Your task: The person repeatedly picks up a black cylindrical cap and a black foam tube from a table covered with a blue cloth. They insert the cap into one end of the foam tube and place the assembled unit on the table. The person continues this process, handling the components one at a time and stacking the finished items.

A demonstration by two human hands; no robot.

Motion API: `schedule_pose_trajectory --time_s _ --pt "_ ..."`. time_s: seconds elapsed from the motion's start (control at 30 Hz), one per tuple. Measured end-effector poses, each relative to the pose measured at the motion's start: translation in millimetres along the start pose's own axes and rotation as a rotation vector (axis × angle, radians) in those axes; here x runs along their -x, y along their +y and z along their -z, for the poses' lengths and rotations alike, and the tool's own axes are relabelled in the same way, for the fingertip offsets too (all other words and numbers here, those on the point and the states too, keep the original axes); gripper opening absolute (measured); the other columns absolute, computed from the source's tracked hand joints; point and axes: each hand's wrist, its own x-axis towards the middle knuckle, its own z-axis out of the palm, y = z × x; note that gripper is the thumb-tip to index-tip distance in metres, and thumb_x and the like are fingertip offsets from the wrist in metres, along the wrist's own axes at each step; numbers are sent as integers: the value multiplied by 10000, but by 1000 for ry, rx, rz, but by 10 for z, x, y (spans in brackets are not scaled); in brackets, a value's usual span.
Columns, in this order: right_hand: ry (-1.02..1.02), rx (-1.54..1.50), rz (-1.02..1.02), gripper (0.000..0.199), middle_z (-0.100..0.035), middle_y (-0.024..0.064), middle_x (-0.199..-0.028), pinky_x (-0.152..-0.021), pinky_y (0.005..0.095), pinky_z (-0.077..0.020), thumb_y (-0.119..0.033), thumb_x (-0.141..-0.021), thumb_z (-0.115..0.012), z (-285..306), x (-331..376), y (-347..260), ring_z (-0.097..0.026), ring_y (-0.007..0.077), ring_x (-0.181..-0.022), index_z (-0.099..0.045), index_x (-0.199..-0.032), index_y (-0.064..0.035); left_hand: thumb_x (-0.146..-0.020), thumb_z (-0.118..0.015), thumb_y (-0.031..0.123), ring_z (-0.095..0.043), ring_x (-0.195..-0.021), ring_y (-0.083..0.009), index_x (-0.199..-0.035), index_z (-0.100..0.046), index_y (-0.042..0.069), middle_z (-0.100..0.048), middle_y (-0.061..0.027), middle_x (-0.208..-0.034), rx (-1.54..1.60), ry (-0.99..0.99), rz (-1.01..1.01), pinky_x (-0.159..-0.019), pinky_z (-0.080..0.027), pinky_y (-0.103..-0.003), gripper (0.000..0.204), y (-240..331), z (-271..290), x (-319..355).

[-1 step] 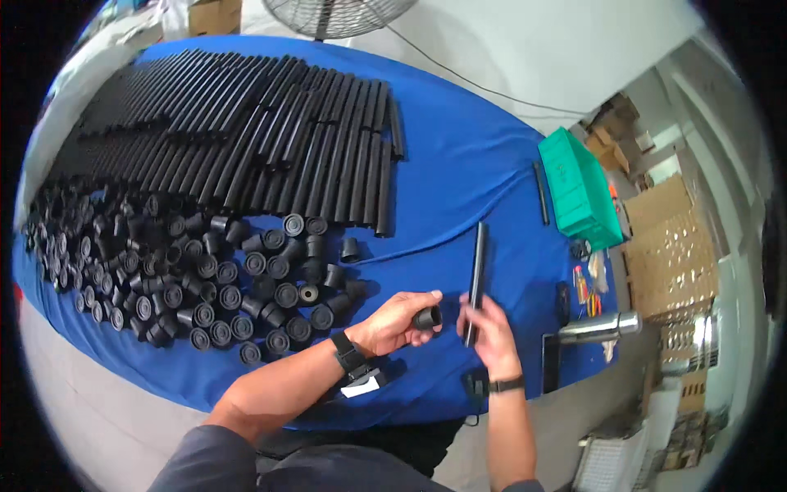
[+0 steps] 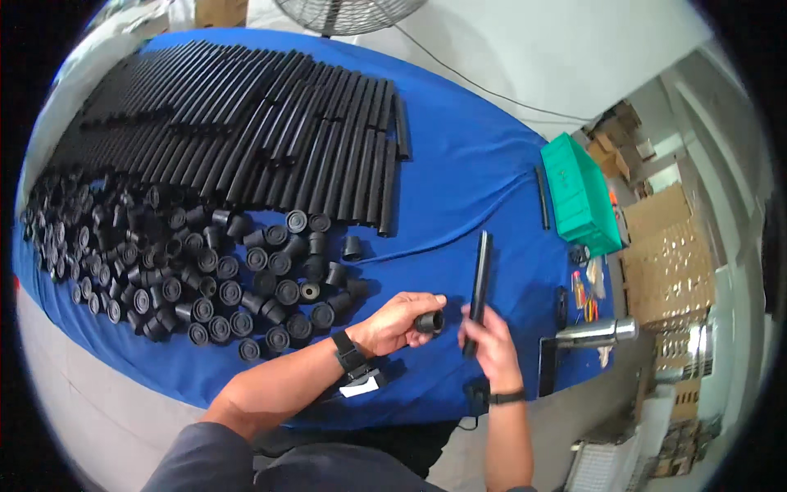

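My left hand [image 2: 399,322] is closed around a black rubber cap [image 2: 429,321], whose open end faces right. Beside it, my right hand [image 2: 490,336] grips a black tube [image 2: 480,275] near its lower end. The tube stands out toward the far side, slightly tilted, and is apart from the cap. To the left lies a large heap of black rubber caps [image 2: 219,330], some showing ringed round bases. Beyond the heap, black tubes [image 2: 303,176] are laid side by side in overlapping rows.
All this lies on a blue cloth [image 2: 459,148]. At the right edge are a green plastic bin [image 2: 574,197], a single dark tube [image 2: 542,198], small hand tools [image 2: 586,299] and a shiny metal cylinder [image 2: 594,333] on a dark bracket. A fan [image 2: 344,12] stands behind the table.
The tube in my right hand has shifted slightly toward me. My left hand keeps the cap in nearly the same place. The whole view has moved a little.
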Motion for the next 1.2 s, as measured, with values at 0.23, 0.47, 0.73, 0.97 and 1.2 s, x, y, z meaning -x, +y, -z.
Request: schedule_pose_trajectory --time_s 0.23,0.47,0.73,0.97,1.2 --pt "77 876 103 290 -622 85 -921 -769 329 -490 -94 -832 -769 26 911 161 -609 200 -839 -631 -1066 6 -920 -755 239 -657 -720 -101 -1468 -533 64 -710 -93 -942 -171 -495 -1 -461 -406 -210 616 -53 25 166" --pt "329 721 342 425 -624 107 -1034 -845 338 -522 -68 -803 -828 -184 999 627 -643 208 -917 -549 -1117 -8 -853 -787 150 -704 -749 -105 -1390 -613 45 -754 -113 -1049 -267 -715 79 -454 -406 -191 575 -92 -13 199" --pt "253 543 359 339 -634 82 -1009 -836 303 -523 -83 -881 -780 -369 1071 548 -634 149 -925 -566 -1131 -2 -830 -795 232 -733 -767 -122 -1368 -623 19 -759 -115 -1033 -235 -741 44 -448 -397 -194 604 -64 2 207" --pt "178 807 431 234 -612 37 -947 -767 303 -471 -101 -887 -743 -424 1079 357 -572 122 -863 -623 -1059 2 -834 -775 199 -726 -779 -120 -1363 -621 5 -754 -111 -1000 -182 -721 17 -465 -406 -201 584 -55 44 184" --pt "350 1145 596 304 -654 125 -1011 -763 351 -493 -80 -845 -773 -503 1082 75 -609 237 -842 -633 -1099 11 -879 -721 196 -657 -634 -93 -1241 -679 16 -742 -99 -855 -175 -586 36 -441 -404 -206 406 -60 48 163"
